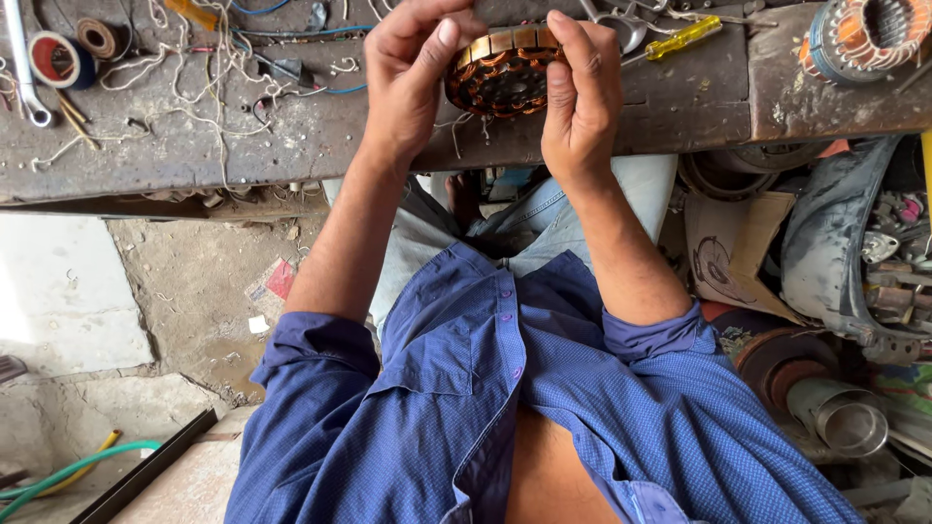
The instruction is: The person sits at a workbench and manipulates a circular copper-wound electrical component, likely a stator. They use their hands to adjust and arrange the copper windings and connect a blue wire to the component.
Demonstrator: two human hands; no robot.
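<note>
So going from the left: there's a roll of red tape (53,58) and a smaller brown spool (97,37) sitting at the far corner of the desk (194,146), with loose white string (184,68) and bits of blue wire (340,89) lying tangled all over the worn top. Down on the floor a green hose (68,474) is curling past a black bar.

Middle is where the work is happening. The left hand (408,82) and right hand (581,92) are both wrapping around a round motor stator (500,73) with copper windings, holding it up just above the desk edge, over the lap. Left fingers are curling over the top rim, right fingers are pressing on its right side with the thumb along the front, so both hands are gripping it between them, not spread. Looks to me like the inspecting or winding-tidying stage, turning it to check the coils. My guess is the next bit is needing a steady grip plus one hand freeing up for a tool.

Further right, a yellow-handled screwdriver (682,37) is lying on the desk, a second stator (864,37) is sitting at the corner, and below there's cardboard (728,252) and a shiny metal cylinder (845,417) in the clutter.
</note>
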